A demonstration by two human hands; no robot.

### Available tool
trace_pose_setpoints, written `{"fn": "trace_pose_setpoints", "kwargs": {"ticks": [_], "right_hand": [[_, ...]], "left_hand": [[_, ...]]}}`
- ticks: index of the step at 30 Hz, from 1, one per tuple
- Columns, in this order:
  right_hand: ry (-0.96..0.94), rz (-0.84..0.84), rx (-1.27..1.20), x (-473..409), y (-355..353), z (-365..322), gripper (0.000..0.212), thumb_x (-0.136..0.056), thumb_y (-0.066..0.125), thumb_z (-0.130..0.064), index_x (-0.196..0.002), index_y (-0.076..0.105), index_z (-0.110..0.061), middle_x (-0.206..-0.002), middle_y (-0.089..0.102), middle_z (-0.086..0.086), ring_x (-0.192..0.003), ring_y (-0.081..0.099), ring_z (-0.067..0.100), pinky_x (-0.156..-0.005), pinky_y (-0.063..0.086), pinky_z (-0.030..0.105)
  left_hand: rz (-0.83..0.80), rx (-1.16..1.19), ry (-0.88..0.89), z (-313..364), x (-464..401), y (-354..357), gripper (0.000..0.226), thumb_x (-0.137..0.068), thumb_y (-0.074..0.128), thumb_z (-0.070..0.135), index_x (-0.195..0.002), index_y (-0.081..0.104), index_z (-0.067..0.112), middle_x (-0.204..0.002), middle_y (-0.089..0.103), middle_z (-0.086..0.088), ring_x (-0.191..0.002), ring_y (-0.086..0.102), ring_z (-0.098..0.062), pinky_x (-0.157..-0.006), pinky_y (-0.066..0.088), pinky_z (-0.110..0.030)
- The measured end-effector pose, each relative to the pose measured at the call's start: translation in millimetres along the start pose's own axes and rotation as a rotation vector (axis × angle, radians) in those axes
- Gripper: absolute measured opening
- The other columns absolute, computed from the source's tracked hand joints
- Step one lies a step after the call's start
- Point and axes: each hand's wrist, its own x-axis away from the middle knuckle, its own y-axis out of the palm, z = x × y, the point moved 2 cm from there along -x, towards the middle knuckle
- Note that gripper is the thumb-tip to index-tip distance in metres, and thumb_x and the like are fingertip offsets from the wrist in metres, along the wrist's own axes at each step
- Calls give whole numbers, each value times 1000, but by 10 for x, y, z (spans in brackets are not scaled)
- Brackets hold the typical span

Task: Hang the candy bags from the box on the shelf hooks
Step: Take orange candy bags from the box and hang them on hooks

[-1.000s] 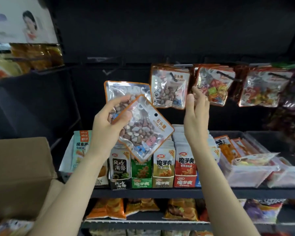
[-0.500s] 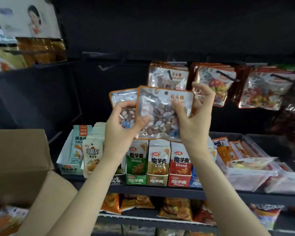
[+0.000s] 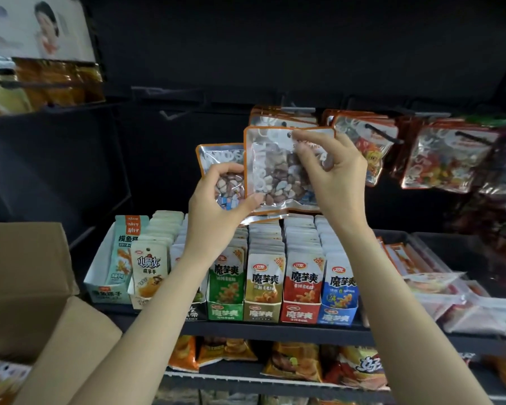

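Two clear, orange-edged candy bags full of stone-like sweets are up in front of the shelf. My right hand (image 3: 330,171) pinches the front candy bag (image 3: 270,168) near its top hang hole, just below the hook (image 3: 284,123) that carries a stack of the same bags (image 3: 281,116). My left hand (image 3: 216,200) grips the lower edge of the front bag and holds the second candy bag (image 3: 221,159) behind it. The cardboard box (image 3: 27,276) stands open at lower left.
More hanging candy bags (image 3: 365,141) fill the hooks to the right. Below, a shelf (image 3: 275,331) holds rows of snack display cartons (image 3: 263,282) and clear trays (image 3: 450,296). Chip bags (image 3: 292,363) lie on the shelf underneath. A dark side panel stands at left.
Both hands raised the front bag from a tilt to upright and up toward the hook. My right hand came from empty air onto the bag's top.
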Motion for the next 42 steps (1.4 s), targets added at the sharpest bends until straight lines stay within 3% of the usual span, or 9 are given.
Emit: {"fn": "trace_pose_setpoints", "kwargs": {"ticks": [2,7,15,21,26,31,34,37,42], "right_hand": [[-4,-75,51,21,4,-8,29,-90,66,-35,-119,67,-29,-98,55,11,-74,47,11,-73,52,34],[64,-155,143,-122,94,71,40,-89,68,-32,-128,61,-28,-117,49,7,-77,45,1,-73,36,0],[-7,-140,659,-433,411,366,43,-93,59,-46,-129,59,-22,-127,48,21,-101,58,36,-68,41,35],[10,-151,776,-538,539,378,39,-96,54,-42,-134,55,-32,-154,23,17,-138,27,40,-107,30,48],[-40,-30,551,-372,506,400,30,-91,62,-28,-115,64,-11,-145,37,22,-126,41,42,-100,41,50],[67,115,120,160,198,148,30,-97,52,-32,-122,61,-17,-135,47,8,-127,41,20,-106,37,37],[202,-80,-287,472,65,-167,42,-94,56,-39,-132,48,-24,-115,61,-11,-107,58,0,-89,50,23],[204,-247,-448,632,60,-284,73,-89,68,-19,-143,23,-38,-120,59,-29,-95,69,9,-74,59,30],[110,-119,-356,538,-107,-157,58,-94,60,-6,-133,33,-40,-112,66,11,-92,69,15,-71,59,31]], "left_hand": [[2,-18,10,-44,-5,10,37,-77,79,23,-104,56,31,-107,61,15,-104,58,-4,-93,47,-23],[51,-138,54,-112,-21,-55,32,-80,75,15,-104,57,27,-105,60,15,-105,54,-4,-89,39,-9],[45,-9,-55,-64,40,-397,33,-81,71,6,-95,60,33,-98,63,18,-99,60,-4,-85,49,-26],[-8,150,-141,15,56,-405,32,-81,73,10,-96,63,36,-102,65,19,-104,65,-19,-86,52,-41],[24,208,-129,18,60,-399,36,-80,76,16,-106,61,35,-107,62,19,-110,62,-12,-89,53,-52],[108,297,-68,62,82,-300,51,-77,78,13,-117,55,36,-120,57,10,-114,59,-10,-92,54,-41],[172,361,-70,85,143,-129,52,-77,78,11,-115,53,35,-122,57,4,-113,60,-12,-90,55,-40],[183,423,-79,124,240,71,53,-74,80,19,-113,49,36,-127,55,-5,-115,59,-16,-91,54,-44],[284,586,-74,129,253,37,52,-77,71,7,-113,41,31,-140,41,-2,-116,57,-10,-89,51,-26]]}}
